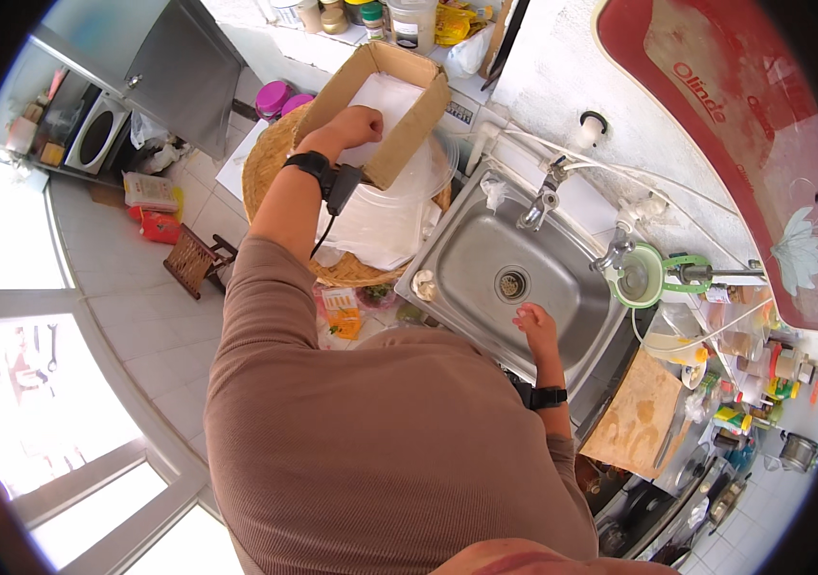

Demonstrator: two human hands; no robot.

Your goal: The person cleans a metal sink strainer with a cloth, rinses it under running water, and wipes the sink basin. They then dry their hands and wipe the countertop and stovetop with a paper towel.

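My left hand (360, 126) is curled over the open cardboard box (409, 147), which holds white paper or a liner (387, 97); whether its fingers hold anything is hidden. The box rests above a round woven basket (265, 169), with clear plastic lids (445, 162) and white sheets (373, 230) beside and under it. My right hand (538, 327) is over the near edge of the stainless steel sink (473, 237), fingers loosely bent, nothing seen in it. Both wrists wear black straps. A crumpled white scrap (493, 192) and a pale lump (423, 285) lie at the sink's rim.
A faucet (542, 201) stands behind the sink. To the right are a green plastic container (635, 277), a wooden cutting board (635, 417) with a knife, and bottles. Jars (373, 21) line the ledge above. A red water heater (725, 108) juts out upper right. A wooden stool (197, 262) stands on the floor.
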